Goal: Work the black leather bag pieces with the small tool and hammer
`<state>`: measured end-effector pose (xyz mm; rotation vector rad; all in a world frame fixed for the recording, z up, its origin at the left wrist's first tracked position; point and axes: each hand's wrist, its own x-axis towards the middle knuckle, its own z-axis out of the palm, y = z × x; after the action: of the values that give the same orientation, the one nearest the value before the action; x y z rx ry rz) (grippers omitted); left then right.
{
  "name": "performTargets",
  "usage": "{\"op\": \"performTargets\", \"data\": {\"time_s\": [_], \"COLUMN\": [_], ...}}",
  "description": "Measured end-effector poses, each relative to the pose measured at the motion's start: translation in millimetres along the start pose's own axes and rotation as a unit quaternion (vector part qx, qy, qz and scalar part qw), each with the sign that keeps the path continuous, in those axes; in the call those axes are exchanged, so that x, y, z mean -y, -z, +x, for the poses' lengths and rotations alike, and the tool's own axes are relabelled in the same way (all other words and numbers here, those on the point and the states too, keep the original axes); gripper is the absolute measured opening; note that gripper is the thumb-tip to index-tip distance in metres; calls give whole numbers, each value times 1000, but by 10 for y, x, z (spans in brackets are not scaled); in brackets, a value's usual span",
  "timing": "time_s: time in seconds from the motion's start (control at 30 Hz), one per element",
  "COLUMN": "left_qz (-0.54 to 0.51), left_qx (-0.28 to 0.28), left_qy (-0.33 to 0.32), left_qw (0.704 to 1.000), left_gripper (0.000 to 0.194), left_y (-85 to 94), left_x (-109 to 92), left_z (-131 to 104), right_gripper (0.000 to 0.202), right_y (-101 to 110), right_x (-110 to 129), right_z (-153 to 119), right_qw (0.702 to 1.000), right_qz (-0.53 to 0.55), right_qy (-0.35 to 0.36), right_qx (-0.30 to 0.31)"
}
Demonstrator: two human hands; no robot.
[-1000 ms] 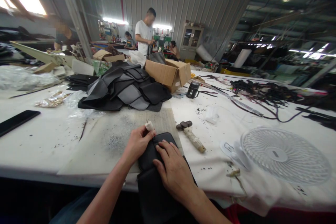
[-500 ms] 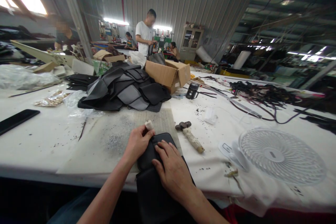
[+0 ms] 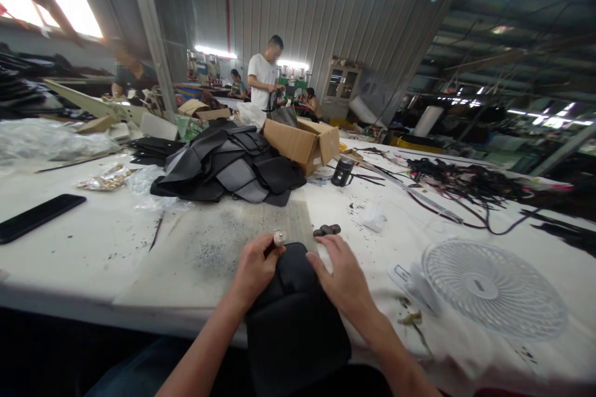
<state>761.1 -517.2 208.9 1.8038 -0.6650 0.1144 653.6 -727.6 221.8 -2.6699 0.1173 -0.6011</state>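
Observation:
My left hand (image 3: 255,265) is closed round a short cylindrical tool (image 3: 279,237) wrapped in white, with a small shiny end showing. That hand rests by the upper left edge of a black leather-like piece (image 3: 298,310), which lies partly on the table and partly over its front edge. To the right, my right hand (image 3: 344,276) lies over the handle of a hammer, thumb and fingers apart. Only the dark hammer head (image 3: 326,230) shows beyond the fingertips; the handle is hidden, and no grip on it can be made out.
A work mat (image 3: 223,229) lies under the left hand. Behind it are piled black pieces (image 3: 233,161) and a cardboard box (image 3: 300,146). A white fan (image 3: 493,288) stands right, a phone (image 3: 41,216) left, a dark mug (image 3: 343,172) farther back. Several people work beyond.
My right hand has left the black piece and moved right, over the hammer handle. The left hand's tool has tilted so its end faces me. The camera view has tipped upward.

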Motion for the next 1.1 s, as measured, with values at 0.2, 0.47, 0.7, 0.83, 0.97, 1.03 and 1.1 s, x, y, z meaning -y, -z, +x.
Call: {"op": "performTargets", "data": {"time_s": [0.2, 0.47, 0.7, 0.83, 0.97, 1.03, 1.1], "left_qz": [-13, -26, -29, -22, -26, -26, -28], "left_qx": [-14, -15, -17, -19, -20, -20, -21], "left_qy": [0, -16, -13, 2, -16, -22, -22], "left_qw": [1000, 999, 999, 1000, 999, 999, 999], "left_gripper": [16, 19, 19, 24, 22, 22, 22], "left_y": [14, 6, -7, -1, -8, -12, -11], "left_x": [13, 33, 45, 40, 66, 78, 82], "left_z": [0, -6, 0, -17, -18, -13, -10], "right_gripper": [33, 57, 36, 46, 59, 59, 58], "right_y": [109, 731, 1066, 824, 1198, 1473, 1584], "right_x": [-487, 66, 850, 873, 964, 1089, 1188], "right_z": [232, 471, 369, 379, 573, 649, 652], "right_qw": [974, 976, 971, 979, 978, 978, 948], "right_qz": [-126, 167, 236, 161, 183, 191, 206], "right_qy": [-170, -126, 35, 46, 33, 80, 120], "right_qx": [78, 55, 20, 113, 95, -31, -209]}}
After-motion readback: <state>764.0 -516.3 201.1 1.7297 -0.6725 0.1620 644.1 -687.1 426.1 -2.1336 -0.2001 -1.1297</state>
